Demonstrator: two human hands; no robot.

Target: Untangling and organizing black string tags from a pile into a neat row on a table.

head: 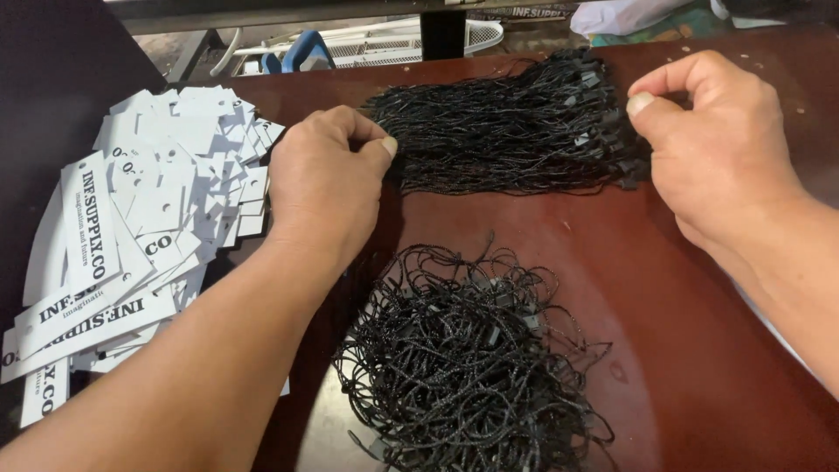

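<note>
Black cord everywhere on this dark red table, and the person has both hands on the neat bundle of strings lying across the far side. The left hand pinches the looped ends of that bundle between thumb and curled fingers, a narrow, closed grip right at its left end. The right hand is closed too, fingertips tucked in at the right end where the small black plastic clasps sit, though what exactly it grips there is hidden behind the fingers.

Nearer the person lies a loose tangled heap of strings, just beside the bundle but not touching it. There is the risk: the bundle stays orderly only because both ends are held taut, and if either pinch slackens, strands could splay and drift down into that heap, where sorting them out would likely be slow. A pull on one strand alone might drag its neighbours out of line as well.

To the left, a pile of white paper tags spreads close by the left forearm; a careless sweep of that arm could scatter them off the edge.
</note>
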